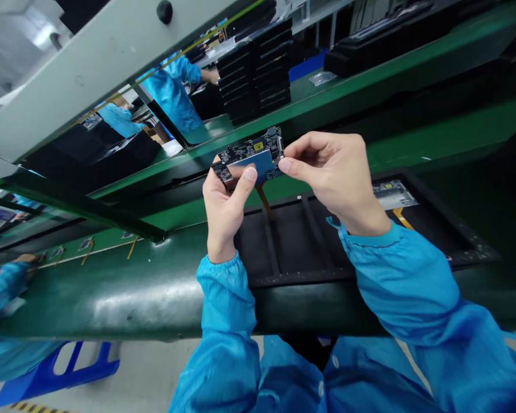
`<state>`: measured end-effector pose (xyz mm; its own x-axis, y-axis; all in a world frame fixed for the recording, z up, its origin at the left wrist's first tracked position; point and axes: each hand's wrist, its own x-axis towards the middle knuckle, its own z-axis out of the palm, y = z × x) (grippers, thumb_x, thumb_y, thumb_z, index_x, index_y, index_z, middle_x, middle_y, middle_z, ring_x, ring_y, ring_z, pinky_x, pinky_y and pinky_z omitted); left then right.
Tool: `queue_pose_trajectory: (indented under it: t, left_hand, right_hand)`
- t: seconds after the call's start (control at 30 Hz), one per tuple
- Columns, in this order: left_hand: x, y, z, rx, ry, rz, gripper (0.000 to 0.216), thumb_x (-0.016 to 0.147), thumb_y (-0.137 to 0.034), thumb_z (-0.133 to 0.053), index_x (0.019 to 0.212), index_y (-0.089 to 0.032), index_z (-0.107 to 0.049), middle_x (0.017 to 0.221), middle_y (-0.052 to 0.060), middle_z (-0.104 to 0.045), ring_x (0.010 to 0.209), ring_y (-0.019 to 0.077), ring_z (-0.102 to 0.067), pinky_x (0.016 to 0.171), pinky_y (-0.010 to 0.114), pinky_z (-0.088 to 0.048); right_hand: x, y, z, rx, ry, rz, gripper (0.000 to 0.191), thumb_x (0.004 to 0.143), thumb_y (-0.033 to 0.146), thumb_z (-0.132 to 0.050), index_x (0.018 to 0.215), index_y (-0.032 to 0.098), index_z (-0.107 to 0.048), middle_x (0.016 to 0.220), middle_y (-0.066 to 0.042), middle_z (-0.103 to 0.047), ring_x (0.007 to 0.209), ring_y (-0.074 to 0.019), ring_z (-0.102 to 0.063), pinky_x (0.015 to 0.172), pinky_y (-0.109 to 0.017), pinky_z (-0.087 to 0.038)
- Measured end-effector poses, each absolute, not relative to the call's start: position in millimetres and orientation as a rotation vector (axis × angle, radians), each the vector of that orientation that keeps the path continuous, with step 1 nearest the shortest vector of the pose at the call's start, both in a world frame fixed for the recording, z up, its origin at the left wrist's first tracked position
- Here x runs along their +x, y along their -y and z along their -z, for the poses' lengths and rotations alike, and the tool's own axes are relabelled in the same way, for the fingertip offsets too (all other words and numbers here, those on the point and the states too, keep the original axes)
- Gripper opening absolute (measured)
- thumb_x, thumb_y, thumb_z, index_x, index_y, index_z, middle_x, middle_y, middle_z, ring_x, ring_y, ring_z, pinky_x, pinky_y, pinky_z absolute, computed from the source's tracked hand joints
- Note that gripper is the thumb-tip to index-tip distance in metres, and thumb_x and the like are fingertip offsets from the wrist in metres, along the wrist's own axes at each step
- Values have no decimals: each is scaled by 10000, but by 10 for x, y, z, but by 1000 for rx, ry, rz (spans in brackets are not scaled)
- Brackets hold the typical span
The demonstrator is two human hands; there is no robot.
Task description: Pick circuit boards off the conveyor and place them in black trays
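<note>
My left hand (pixel 226 198) grips a black circuit board (pixel 258 146) by its left end, thumb lying on a shiny metal shield on its face. The board is tilted, held above a black compartment tray (pixel 290 238). An orange flex cable (pixel 264 201) hangs below the board. My right hand (pixel 333 172) is at the board's right end, its thumb and index finger pinched together at the edge beside a connector. Anything between those fingertips is too small to make out. Another board (pixel 393 194) with an orange flex cable lies in the tray's right compartment, partly behind my right wrist.
The tray rests on a green bench (pixel 112 287). Several boards with flex cables (pixel 86 245) lie along the bench at left, near a co-worker's sleeve (pixel 4 287). Black stacked trays (pixel 255 69) stand beyond. A green post (pixel 81 203) and a blue stool (pixel 64 367) are at left.
</note>
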<state>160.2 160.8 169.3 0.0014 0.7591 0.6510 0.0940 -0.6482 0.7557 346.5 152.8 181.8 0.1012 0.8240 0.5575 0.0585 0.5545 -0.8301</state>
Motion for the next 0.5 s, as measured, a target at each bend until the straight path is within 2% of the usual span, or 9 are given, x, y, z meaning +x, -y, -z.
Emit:
queue_pose_trajectory:
  t: [0.23, 0.33, 0.43, 0.5]
  left_hand:
    - [1599, -1622, -1683, 1745, -868, -1669, 454, 907, -618, -809, 1064, -213, -675, 967, 31, -733, 999, 218, -768, 923, 359, -654]
    - [1604, -1635, -1686, 1731, -864, -1674, 493, 908, -634, -802, 1135, -215, -677, 1050, 51, -767, 1061, 238, -776, 942, 355, -655]
    - [1588, -1663, -1681, 1695, -837, -1669, 506, 903, -632, -809, 1169, -221, -678, 1125, 58, -770, 1111, 258, -775, 960, 370, -657]
    - [1564, -1683, -1673, 1664, -830, -1642, 496, 895, -629, -818, 1146, -224, -680, 1106, 54, -767, 1104, 265, -778, 950, 380, -663]
  right_hand:
    - [3434, -1536, -1804, -825, 1340, -661, 293, 853, 467, -903, 824, 216, -754, 818, -31, -722, 812, -210, -718, 718, -344, -637]
    - [3422, -1543, -1805, -806, 1355, -685, 288, 865, 469, -896, 843, 218, -756, 836, -33, -729, 817, -209, -717, 727, -344, -636]
    - [3416, -1543, -1811, -798, 1369, -697, 310, 872, 504, -886, 866, 223, -755, 851, -34, -732, 817, -207, -712, 732, -346, -635]
    - [3415, -1537, -1816, -806, 1382, -704, 343, 871, 548, -879, 877, 229, -753, 846, -33, -728, 814, -207, -708, 723, -343, -630]
